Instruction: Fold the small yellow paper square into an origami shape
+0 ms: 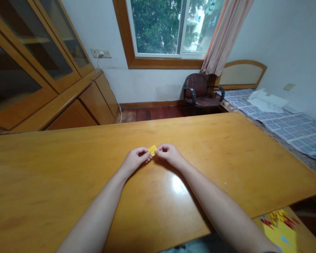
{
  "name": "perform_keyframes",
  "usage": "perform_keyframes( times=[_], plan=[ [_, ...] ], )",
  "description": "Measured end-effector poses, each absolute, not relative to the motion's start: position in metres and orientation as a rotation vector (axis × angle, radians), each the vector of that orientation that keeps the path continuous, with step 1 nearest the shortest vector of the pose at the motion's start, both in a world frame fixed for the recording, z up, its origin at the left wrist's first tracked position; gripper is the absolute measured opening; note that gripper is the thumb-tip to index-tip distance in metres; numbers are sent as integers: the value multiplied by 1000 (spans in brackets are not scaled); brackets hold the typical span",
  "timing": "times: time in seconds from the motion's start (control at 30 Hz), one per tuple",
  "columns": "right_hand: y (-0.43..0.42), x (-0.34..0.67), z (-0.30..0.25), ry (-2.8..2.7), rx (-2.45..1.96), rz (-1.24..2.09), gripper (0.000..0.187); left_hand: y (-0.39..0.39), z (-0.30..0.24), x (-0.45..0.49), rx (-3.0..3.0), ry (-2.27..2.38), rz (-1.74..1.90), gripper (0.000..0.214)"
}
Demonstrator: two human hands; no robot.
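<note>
A small piece of folded yellow paper (152, 150) is held between my two hands, above the middle of the wooden table (94, 154). My left hand (137, 159) pinches its left side between thumb and fingers. On the opposite side, my right hand (170, 154) pinches the right edge in the same way. The paper looks roughly square and tilted, with one corner pointing up. Its underside and the fingertips behind it are hidden.
At the lower right, a lower surface (305, 225) bears yellow paper sheets (281, 235) and red and yellow pieces. Behind the table stand a brown armchair (197, 89) and a bed (287, 119). Glass-door cabinets (47, 73) line the left wall.
</note>
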State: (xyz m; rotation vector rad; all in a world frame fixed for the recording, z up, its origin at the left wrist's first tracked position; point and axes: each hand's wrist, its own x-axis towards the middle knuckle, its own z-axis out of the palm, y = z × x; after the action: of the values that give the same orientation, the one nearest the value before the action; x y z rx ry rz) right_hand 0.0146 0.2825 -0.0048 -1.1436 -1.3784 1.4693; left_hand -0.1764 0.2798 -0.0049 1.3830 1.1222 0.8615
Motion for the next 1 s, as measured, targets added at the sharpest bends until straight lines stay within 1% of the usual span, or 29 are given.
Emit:
perform_keyframes(
  times=[0.2,0.47,0.73,1.0],
  plan=[
    [283,13,-8,-1392,-1151,1449,28,279,-4,-176,1370,1122,933,31],
    [280,12,-11,-1584,-1130,1368,28,277,-5,-173,1516,1175,942,29],
    [276,13,-4,-1617,-1042,1417,29,276,-1,-173,1568,1147,935,27],
    [274,9,-4,-1679,-1114,1326,26,277,-2,-174,1641,1157,951,28]
  ],
)
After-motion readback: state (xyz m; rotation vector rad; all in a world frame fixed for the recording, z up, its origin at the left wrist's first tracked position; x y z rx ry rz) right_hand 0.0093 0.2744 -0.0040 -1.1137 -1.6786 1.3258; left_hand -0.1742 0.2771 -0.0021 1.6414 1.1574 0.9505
